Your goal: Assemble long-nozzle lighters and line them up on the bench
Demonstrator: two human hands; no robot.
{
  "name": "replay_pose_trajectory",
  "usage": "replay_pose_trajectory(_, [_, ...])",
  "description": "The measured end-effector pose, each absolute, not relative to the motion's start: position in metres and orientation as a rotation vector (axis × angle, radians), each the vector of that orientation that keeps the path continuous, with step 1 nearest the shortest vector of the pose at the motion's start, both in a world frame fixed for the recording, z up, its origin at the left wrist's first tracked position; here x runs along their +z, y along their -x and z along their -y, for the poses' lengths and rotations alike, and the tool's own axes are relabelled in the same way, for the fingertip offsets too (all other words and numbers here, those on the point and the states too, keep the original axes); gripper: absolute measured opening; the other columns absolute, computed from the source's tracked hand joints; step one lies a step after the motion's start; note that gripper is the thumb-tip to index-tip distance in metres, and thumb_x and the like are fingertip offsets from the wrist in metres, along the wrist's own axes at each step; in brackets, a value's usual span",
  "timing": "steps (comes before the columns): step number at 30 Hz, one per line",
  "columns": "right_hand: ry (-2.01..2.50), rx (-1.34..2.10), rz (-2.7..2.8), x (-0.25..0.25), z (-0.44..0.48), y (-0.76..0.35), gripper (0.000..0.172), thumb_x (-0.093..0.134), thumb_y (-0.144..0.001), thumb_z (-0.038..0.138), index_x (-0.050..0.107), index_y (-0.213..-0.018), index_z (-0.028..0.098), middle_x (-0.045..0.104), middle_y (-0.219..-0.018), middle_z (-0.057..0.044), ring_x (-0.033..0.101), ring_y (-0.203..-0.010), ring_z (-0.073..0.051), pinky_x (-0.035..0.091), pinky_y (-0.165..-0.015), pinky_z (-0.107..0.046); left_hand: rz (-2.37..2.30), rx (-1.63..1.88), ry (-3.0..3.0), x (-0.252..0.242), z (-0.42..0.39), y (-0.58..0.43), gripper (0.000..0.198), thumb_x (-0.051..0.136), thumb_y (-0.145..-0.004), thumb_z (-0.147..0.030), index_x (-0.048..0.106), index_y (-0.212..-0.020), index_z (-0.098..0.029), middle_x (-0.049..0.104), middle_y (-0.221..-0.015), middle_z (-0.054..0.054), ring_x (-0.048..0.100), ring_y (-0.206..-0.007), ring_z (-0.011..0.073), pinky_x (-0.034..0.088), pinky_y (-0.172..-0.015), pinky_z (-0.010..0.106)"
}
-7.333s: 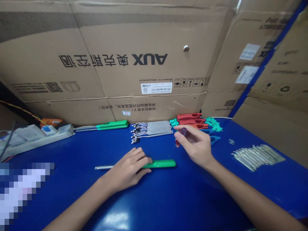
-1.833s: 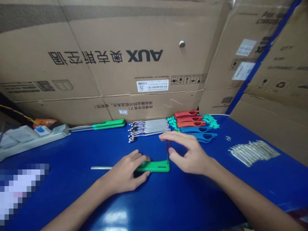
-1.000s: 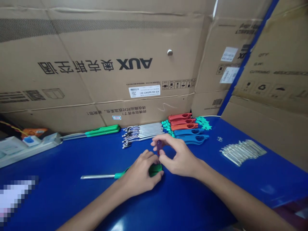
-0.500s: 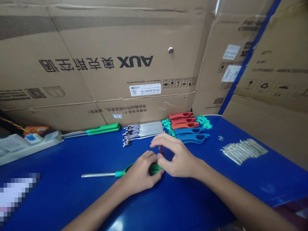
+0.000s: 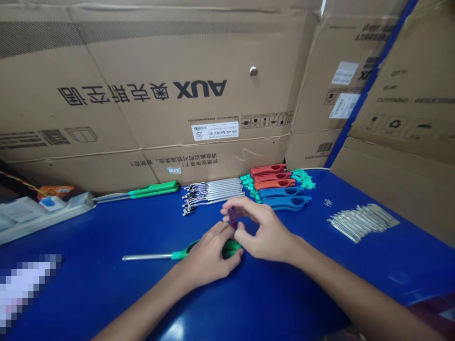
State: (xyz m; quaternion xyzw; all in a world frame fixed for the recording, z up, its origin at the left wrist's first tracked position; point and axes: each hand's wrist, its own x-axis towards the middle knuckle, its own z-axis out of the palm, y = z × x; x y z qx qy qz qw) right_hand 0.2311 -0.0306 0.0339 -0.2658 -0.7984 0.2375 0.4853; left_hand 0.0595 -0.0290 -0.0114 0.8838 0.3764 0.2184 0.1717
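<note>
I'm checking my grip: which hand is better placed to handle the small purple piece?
Right: the right hand pinches the small purple piece in its fingers, while the left hand rests on the green handle.

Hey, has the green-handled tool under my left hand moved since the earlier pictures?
Yes. Judged against the row of wired metal rods, the green-handled tool now lies a little closer to the person and slightly further left.

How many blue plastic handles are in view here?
2: a blue plastic handle and, just nearer, another, side by side beyond the right hand. Others could lie hidden.
</note>
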Motion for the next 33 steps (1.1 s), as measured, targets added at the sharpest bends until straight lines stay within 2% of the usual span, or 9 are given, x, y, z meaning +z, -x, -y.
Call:
replay_pose_trajectory(4, [0.665, 0.417, 1.989, 0.0374, 0.0301, -0.2323, 0.035, 0.06, -0.079, 0.01, 0.061, -0.112, 0.023, 0.059, -0.095, -0.004, 0.06, -0.083, -0.016, 0.055, -0.078, -0.035, -1.095, 0.623, -2.505, -0.012, 0.0297, -0.0597, 0.011, 0.057, -0.08, -0.024, 0.055, -0.09, -0.02, 0.061, -0.094, 0.006, 0.06, -0.092, 0.0245, 0.052, -0.083, 0.04])
replay_pose_trajectory(7, [0.654, 0.385, 1.963, 0.0354, 0.0285, -0.2323, 0.032, 0.058, -0.083, 0.012, 0.059, -0.114, 0.022, 0.06, -0.092, -0.003, 0.06, -0.081, -0.015, 0.054, -0.077, -0.033, -1.069, 0.654, -2.503, -0.0114, 0.0298, -0.0599, 0.015, 0.057, -0.08, -0.023, 0.055, -0.094, -0.02, 0.06, -0.098, 0.007, 0.059, -0.094, 0.0245, 0.051, -0.085, 0.04])
replay_pose_trajectory(10, [0.646, 0.419, 1.942, 0.0343, 0.029, -0.2319, 0.043, 0.053, -0.077, 0.005, 0.054, -0.117, 0.021, 0.063, -0.094, -0.003, 0.061, -0.083, -0.015, 0.054, -0.078, -0.032, -1.066, 0.622, -2.501, -0.0086, 0.0299, -0.0606, 0.015, 0.056, -0.079, -0.021, 0.054, -0.094, -0.02, 0.059, -0.096, 0.006, 0.059, -0.093, 0.0238, 0.051, -0.083, 0.039])
replay_pose_trajectory(12, [0.646, 0.417, 1.953, 0.0351, 0.0298, -0.2319, 0.044, 0.053, -0.074, 0.005, 0.054, -0.115, 0.021, 0.063, -0.096, -0.003, 0.062, -0.084, -0.016, 0.054, -0.079, -0.032, -1.08, 0.594, -2.51, -0.0072, 0.0302, -0.061, 0.012, 0.056, -0.079, -0.022, 0.053, -0.09, -0.02, 0.059, -0.093, 0.005, 0.059, -0.09, 0.0238, 0.052, -0.081, 0.039])
replay_pose_trajectory(18, [0.638, 0.333, 1.998, 0.036, 0.0283, -0.233, 0.026, 0.059, -0.084, 0.014, 0.06, -0.109, 0.023, 0.061, -0.094, -0.004, 0.06, -0.081, -0.016, 0.055, -0.077, -0.034, -1.086, 0.565, -2.583, -0.0102, 0.0307, -0.0596, 0.019, 0.053, -0.083, -0.026, 0.053, -0.101, -0.018, 0.062, -0.104, 0.01, 0.059, -0.097, 0.0279, 0.051, -0.086, 0.046])
replay_pose_trajectory(23, [0.644, 0.38, 1.916, 0.0354, 0.0295, -0.2331, 0.045, 0.054, -0.078, 0.007, 0.054, -0.12, 0.021, 0.067, -0.095, -0.003, 0.065, -0.081, -0.015, 0.056, -0.076, -0.03, -1.068, 0.467, -2.597, -0.0083, 0.0311, -0.059, 0.02, 0.051, -0.085, -0.027, 0.052, -0.103, -0.017, 0.06, -0.105, 0.011, 0.057, -0.102, 0.0284, 0.05, -0.089, 0.047])
replay_pose_trajectory(26, [0.615, 0.36, 1.95, 0.0367, 0.0303, -0.2329, 0.04, 0.056, -0.075, 0.007, 0.058, -0.113, 0.019, 0.067, -0.092, -0.003, 0.065, -0.08, -0.015, 0.056, -0.076, -0.03, -1.084, 0.463, -2.615, -0.0079, 0.0314, -0.0596, 0.015, 0.05, -0.085, -0.026, 0.051, -0.097, -0.017, 0.06, -0.099, 0.01, 0.058, -0.097, 0.028, 0.05, -0.086, 0.047])
replay_pose_trajectory(29, [0.616, 0.313, 1.984, 0.0366, 0.0297, -0.2328, 0.029, 0.06, -0.082, 0.013, 0.063, -0.11, 0.019, 0.063, -0.094, -0.005, 0.063, -0.082, -0.016, 0.056, -0.077, -0.032, -1.102, 0.448, -2.622, -0.0099, 0.0312, -0.0598, 0.012, 0.049, -0.085, -0.027, 0.051, -0.092, -0.018, 0.061, -0.097, 0.01, 0.058, -0.092, 0.0276, 0.05, -0.082, 0.046])
replay_pose_trajectory(33, [0.637, 0.32, 1.951, 0.0338, 0.029, -0.2328, 0.039, 0.056, -0.083, 0.009, 0.057, -0.119, 0.021, 0.065, -0.096, -0.004, 0.063, -0.084, -0.015, 0.055, -0.078, -0.031, -1.091, 0.476, -2.606, -0.0108, 0.0305, -0.0595, 0.015, 0.051, -0.085, -0.028, 0.051, -0.096, -0.018, 0.061, -0.099, 0.01, 0.057, -0.094, 0.0271, 0.05, -0.083, 0.046])
